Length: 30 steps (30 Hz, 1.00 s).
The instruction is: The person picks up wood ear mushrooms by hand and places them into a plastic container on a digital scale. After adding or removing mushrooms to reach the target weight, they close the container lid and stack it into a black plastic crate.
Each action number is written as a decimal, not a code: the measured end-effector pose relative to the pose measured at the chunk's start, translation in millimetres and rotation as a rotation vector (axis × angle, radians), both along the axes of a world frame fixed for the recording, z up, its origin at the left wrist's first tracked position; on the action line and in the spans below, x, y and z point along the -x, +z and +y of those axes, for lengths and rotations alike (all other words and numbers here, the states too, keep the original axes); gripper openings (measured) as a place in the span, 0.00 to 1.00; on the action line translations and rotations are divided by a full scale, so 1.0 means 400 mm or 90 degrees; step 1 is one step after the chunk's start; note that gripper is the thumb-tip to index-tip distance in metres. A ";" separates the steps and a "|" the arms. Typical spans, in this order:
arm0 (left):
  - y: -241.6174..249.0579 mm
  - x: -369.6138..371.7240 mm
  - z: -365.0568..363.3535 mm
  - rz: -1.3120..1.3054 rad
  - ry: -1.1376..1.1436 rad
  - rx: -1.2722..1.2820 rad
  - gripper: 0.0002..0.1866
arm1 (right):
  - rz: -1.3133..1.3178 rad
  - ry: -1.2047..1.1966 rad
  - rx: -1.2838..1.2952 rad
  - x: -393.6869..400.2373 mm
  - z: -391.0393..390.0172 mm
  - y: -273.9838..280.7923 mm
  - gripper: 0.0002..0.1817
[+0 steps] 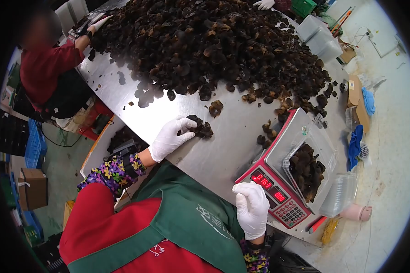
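Note:
My left hand (172,138), in a white glove, has its fingers curled round the edge of a small clump of dark mushroom pieces (204,130) on the metal table (187,157). White-gloved too, my right hand (252,207) hovers by the lower left corner of a red scale (284,191), its fingers curled in; whatever they hold, if anything, is hidden. On the scale, a clear plastic tray (287,170) contains dark mushroom pieces (307,170). The red display reads 0.163 and 0.00. One loose piece (215,108) lies beyond the clump.
A large heap of dark mushrooms (205,45) covers the far table. A co-worker in red (50,68) reaches in at the left; another gloved hand (263,4) shows at the top. Clear containers (339,195), a pink cup (356,212) and a blue cloth (355,148) sit right of the scale.

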<state>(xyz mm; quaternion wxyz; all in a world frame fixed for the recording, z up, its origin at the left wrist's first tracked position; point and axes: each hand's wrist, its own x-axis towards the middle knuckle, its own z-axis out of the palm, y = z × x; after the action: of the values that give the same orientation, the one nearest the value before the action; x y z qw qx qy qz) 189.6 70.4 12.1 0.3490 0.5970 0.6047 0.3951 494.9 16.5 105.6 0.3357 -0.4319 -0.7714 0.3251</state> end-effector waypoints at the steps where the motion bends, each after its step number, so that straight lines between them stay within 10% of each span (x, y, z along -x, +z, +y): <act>1: 0.005 -0.003 -0.005 0.000 -0.001 0.001 0.16 | 0.000 0.003 0.002 0.002 0.001 -0.002 0.05; 13: 0.043 -0.088 0.066 0.497 -0.118 -0.205 0.15 | 0.020 0.009 0.008 0.015 0.003 -0.022 0.06; 20: 0.121 -0.041 -0.021 0.139 0.066 -0.236 0.12 | 0.040 0.017 0.027 0.020 0.006 -0.030 0.05; 25: 0.095 0.246 -0.245 0.652 0.206 -0.059 0.20 | 0.047 0.048 0.016 0.025 0.017 -0.045 0.05; 30: 0.102 0.220 -0.214 0.436 0.221 -0.076 0.23 | 0.048 0.090 0.027 0.054 0.023 -0.047 0.05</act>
<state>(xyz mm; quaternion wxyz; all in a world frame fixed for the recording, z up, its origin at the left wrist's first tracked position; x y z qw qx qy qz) 101.6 -15.3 53.0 0.0195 0.6022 0.7543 0.2607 473.2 25.8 86.7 0.3314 -0.3710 -0.7796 0.3806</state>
